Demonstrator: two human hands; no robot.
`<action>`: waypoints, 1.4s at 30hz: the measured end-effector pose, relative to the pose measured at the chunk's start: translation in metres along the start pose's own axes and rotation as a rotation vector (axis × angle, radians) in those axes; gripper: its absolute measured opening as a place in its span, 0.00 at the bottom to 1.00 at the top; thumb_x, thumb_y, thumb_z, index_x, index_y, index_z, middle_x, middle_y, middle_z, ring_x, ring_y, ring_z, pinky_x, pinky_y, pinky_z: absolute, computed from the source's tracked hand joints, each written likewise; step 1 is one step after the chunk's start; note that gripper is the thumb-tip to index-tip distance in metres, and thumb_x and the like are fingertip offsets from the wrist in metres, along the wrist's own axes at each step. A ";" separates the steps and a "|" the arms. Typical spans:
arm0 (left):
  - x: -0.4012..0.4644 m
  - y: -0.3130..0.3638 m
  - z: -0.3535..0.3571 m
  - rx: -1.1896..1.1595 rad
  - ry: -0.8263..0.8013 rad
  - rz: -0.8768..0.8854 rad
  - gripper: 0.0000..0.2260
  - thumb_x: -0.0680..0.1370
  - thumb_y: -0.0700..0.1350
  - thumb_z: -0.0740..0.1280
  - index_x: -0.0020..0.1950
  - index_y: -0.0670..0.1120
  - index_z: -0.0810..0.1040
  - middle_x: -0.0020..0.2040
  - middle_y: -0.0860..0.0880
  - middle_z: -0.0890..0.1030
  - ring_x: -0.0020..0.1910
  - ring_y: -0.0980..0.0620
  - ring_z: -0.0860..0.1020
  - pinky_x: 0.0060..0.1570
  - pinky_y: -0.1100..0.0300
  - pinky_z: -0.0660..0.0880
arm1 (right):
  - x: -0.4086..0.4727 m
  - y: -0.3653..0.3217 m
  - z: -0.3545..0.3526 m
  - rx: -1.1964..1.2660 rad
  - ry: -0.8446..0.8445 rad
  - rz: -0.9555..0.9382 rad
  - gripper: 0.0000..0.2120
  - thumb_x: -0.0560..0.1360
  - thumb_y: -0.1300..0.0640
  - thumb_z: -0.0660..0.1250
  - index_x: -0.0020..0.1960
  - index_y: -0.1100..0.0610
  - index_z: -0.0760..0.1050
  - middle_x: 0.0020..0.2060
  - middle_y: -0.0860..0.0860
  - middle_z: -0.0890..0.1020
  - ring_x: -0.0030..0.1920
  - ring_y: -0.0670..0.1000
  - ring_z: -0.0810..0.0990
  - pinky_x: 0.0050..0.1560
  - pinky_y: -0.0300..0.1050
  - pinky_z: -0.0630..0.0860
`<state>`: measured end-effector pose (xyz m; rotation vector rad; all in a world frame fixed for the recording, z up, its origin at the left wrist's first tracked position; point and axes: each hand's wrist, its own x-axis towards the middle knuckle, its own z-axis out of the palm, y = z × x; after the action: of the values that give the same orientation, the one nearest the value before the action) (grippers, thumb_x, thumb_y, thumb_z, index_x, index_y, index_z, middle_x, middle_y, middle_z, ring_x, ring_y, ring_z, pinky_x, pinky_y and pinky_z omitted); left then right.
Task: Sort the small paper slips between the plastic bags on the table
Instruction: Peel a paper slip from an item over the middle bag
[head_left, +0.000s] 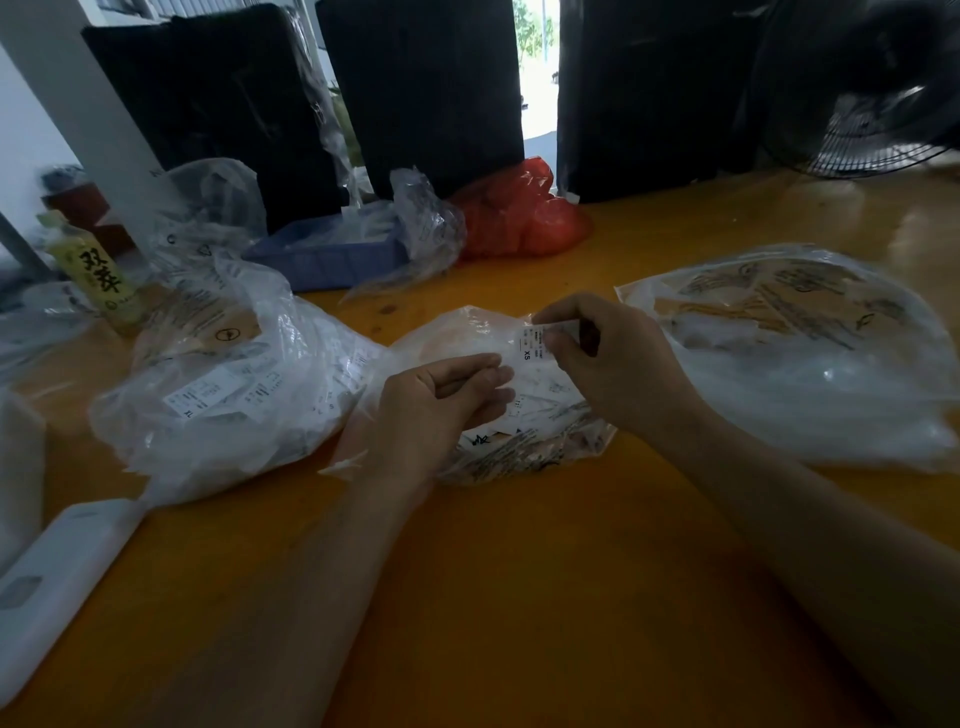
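Head view: right hand (613, 358) pinches slip (540, 340) marked "XS"; left hand (441, 400), fingers relaxed, rests on middle bag (524, 447). Left bag (223, 395) shows "XL" slip (200, 397).

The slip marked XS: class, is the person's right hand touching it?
Touching. The head view shows the right hand pinching the top edge of the XS slip between thumb and fingers, above the middle plastic bag.

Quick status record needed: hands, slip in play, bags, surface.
right hand: pinches paper slip
paper slip: printed XS, held over middle bag
left hand: fingers loosely curled, on middle bag
middle bag: between the hands, slips inside
left bag: slips inside, one reads XL
right bag: lying flat
surface: orange table
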<state>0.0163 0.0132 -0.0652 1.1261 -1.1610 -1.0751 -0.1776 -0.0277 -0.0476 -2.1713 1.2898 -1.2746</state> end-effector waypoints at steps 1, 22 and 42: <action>0.000 0.000 0.000 -0.002 -0.004 0.000 0.10 0.80 0.38 0.74 0.61 0.41 0.84 0.51 0.44 0.89 0.51 0.47 0.88 0.47 0.64 0.83 | 0.000 0.000 0.000 -0.001 0.002 -0.002 0.08 0.82 0.56 0.66 0.59 0.51 0.80 0.33 0.36 0.71 0.36 0.28 0.73 0.34 0.22 0.66; -0.001 -0.003 0.000 0.106 -0.002 0.013 0.06 0.79 0.42 0.75 0.55 0.49 0.86 0.45 0.46 0.89 0.47 0.48 0.89 0.44 0.61 0.84 | -0.005 -0.001 0.005 -0.022 -0.153 -0.079 0.14 0.81 0.58 0.68 0.66 0.50 0.78 0.35 0.37 0.71 0.35 0.31 0.76 0.34 0.25 0.69; 0.004 -0.002 -0.004 0.022 0.071 -0.055 0.08 0.70 0.53 0.79 0.49 0.56 0.90 0.49 0.51 0.89 0.43 0.55 0.87 0.41 0.63 0.83 | -0.007 -0.004 0.011 0.236 -0.121 0.066 0.06 0.79 0.54 0.71 0.55 0.48 0.81 0.42 0.44 0.84 0.42 0.43 0.83 0.46 0.41 0.82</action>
<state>0.0208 0.0091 -0.0671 1.2102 -1.0933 -1.0583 -0.1683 -0.0212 -0.0549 -1.9919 1.0942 -1.1844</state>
